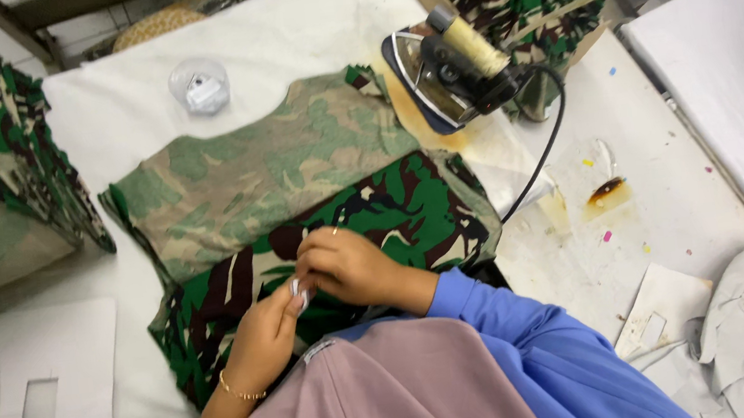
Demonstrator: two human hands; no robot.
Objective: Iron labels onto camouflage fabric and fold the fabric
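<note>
Your left hand [265, 335], with a thin gold bracelet at its wrist, and your right hand [341, 264], in a blue sleeve, meet over the dark green, black and white camouflage fabric piece [391, 216] spread on the white padded table [136, 105], and both pinch a small white object [299, 289] between their fingertips, too small to identify. That bright piece lies over a paler, faded camouflage fabric panel [264, 165]. A black-handled steam iron [445, 74] rests just beyond it, and a small clear round plastic container [199, 86] stands well apart.
</note>
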